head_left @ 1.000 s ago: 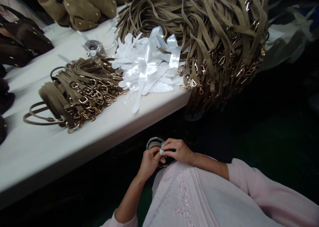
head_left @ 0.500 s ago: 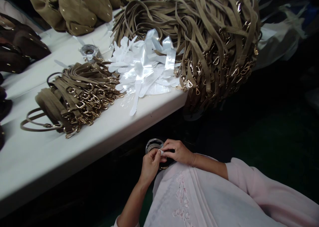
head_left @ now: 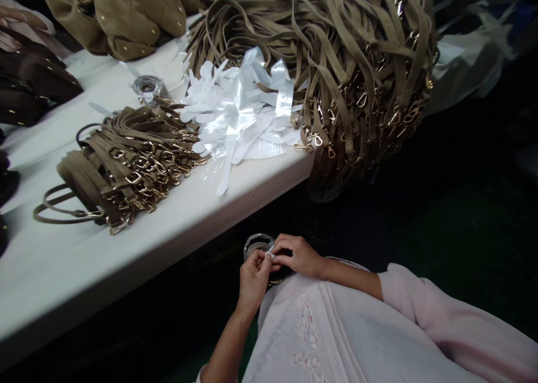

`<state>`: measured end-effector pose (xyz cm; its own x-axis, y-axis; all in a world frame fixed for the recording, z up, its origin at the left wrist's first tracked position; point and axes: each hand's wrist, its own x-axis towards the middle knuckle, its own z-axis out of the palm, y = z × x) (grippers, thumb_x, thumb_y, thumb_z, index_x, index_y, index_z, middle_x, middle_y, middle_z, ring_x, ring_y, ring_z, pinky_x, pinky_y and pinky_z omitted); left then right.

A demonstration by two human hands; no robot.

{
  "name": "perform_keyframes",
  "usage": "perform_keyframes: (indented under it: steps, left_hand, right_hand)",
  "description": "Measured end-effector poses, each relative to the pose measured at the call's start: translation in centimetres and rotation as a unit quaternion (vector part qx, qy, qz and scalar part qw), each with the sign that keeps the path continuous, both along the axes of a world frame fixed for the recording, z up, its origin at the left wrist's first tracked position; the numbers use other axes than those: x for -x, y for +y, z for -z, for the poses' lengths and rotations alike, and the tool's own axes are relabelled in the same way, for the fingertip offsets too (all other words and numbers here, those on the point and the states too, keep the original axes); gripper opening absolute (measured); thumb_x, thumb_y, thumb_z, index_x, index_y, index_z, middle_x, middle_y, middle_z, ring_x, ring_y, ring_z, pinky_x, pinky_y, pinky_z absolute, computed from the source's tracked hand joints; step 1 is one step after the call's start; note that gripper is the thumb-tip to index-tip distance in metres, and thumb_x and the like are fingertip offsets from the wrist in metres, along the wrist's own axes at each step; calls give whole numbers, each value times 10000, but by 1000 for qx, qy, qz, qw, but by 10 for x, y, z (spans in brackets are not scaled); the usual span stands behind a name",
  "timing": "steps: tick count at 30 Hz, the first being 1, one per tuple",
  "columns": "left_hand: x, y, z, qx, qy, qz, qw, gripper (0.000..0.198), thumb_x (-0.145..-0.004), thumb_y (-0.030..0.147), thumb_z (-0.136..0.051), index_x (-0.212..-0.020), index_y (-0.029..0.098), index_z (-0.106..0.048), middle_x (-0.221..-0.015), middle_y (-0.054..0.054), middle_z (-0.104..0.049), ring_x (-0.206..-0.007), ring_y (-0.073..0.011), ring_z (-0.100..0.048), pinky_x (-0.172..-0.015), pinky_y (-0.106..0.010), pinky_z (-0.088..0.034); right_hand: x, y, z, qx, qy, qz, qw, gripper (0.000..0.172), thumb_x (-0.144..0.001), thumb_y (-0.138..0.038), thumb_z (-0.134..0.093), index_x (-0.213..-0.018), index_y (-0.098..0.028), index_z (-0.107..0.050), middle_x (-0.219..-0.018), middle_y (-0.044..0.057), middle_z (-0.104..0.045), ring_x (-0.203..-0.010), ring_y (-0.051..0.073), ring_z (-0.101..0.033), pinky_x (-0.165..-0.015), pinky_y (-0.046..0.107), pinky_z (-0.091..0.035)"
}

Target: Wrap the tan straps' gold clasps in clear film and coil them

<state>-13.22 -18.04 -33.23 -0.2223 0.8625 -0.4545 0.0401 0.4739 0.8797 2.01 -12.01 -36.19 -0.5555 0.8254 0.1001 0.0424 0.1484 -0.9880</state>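
Observation:
My left hand [head_left: 253,275] and my right hand [head_left: 301,255] meet in front of my body, fingertips pinched together. Between them is a small white strip [head_left: 269,252], which both hands grip. Just behind the fingers shows a coiled strap [head_left: 255,241] with a shiny, clear-looking wrap, partly hidden by the hands. A bit of gold-coloured hardware [head_left: 275,282] peeks out below my fingers. On the table edge ahead lies a heap of white strips with serrated edges [head_left: 244,119].
The white table [head_left: 202,215] runs diagonally ahead. It bears a bundle of olive straps with gold clasps [head_left: 126,164], a wrapped coil [head_left: 149,86], a large strap pile [head_left: 336,52] hanging over the edge, olive bags [head_left: 126,18] and dark brown bags [head_left: 37,80]. Another person's arm [head_left: 25,18] shows upper left.
Both hands stay nearly in place, still pinching the white strip, with slight finger movement. The view has shifted slightly, and more of the other person's arm shows at upper left.

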Motion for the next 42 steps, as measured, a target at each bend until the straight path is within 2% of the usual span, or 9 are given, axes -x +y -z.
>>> perform_keyframes:
  steps: [5, 13, 21, 27, 32, 34, 36, 39, 42]
  left_hand:
    - [1, 0, 4, 3, 0, -11, 1000, 279, -778, 400, -693, -727, 161, -557, -685, -9, -687, -631, -172, -709, -660, -274, -603]
    - [2, -1, 8, -7, -24, 5, 1000, 244, -802, 378, -680, -832, 160, -574, -741, -8, -701, -650, -155, -697, -674, -278, -610]
    - [7, 1, 4, -10, -55, 39, 998, 317, -861, 436, -624, -985, 147, -590, -886, -66, -709, -741, -199, -709, -646, -304, -618]
    - [3, -7, -1, -38, -20, -2, 999, 369, -913, 459, -537, -1130, 188, -413, -893, -70, -712, -690, -198, -720, -610, -323, -623]
    - [0, -12, -13, -49, 81, -6, 996, 431, -876, 410, -606, -1216, 212, -429, -885, -47, -720, -643, -183, -709, -604, -325, -625]
    - [7, -12, -19, -76, 151, 3, 986, 382, -889, 396, -593, -1209, 217, -485, -902, -48, -711, -660, -179, -701, -627, -329, -623]
    - [19, -9, -23, -129, 262, 19, 956, 322, -888, 382, -601, -1163, 218, -560, -924, -57, -685, -721, -194, -689, -681, -355, -615]
    - [42, 2, -21, -212, 419, 82, 879, 370, -850, 349, -657, -1192, 216, -607, -1169, -113, -596, -1073, -275, -617, -952, -462, -527]
    - [63, 15, -11, -195, 440, 180, 858, 570, -841, 338, -666, -1371, 234, -484, -1427, -131, -424, -1353, -318, -395, -1120, -528, -355]
  right_hand:
    - [2, -1, -1, 39, -16, 0, 999, 52, -799, -203, -697, -827, -174, -664, -831, 14, -622, -730, 129, -581, -690, 244, -478]
    - [2, 2, -3, 104, -15, -30, 994, 341, -754, -126, -681, -1078, -198, -604, -795, -31, -595, -720, 112, -556, -699, 228, -454]
    - [2, 1, 7, 164, 9, -41, 986, 407, -724, -229, -751, -1091, -192, -577, -794, -35, -538, -703, 104, -512, -666, 222, -444]
    - [5, 1, 2, 55, -64, -39, 996, 348, -777, -280, -736, -1089, -201, -603, -801, -27, -540, -682, 105, -496, -642, 219, -418]
    - [11, -2, -2, -38, -120, -27, 992, 283, -791, -97, -608, -1056, -195, -593, -848, -12, -532, -735, 113, -505, -688, 220, -408]
    - [11, -3, -1, -51, -129, -25, 990, 265, -797, -82, -581, -1037, -197, -593, -835, -13, -520, -732, 114, -500, -687, 219, -401]
    - [11, -3, 1, -52, -132, -25, 990, 239, -817, -99, -575, -1032, -202, -594, -828, -13, -515, -723, 115, -495, -681, 217, -398]
    - [11, -3, 3, -53, -134, -22, 989, 233, -827, -114, -579, -1042, -201, -592, -828, -12, -516, -714, 115, -491, -681, 219, -397]
    - [12, -3, 3, -54, -134, -17, 989, 208, -839, -138, -591, -1039, -194, -596, -818, -13, -512, -710, 115, -489, -682, 223, -394]
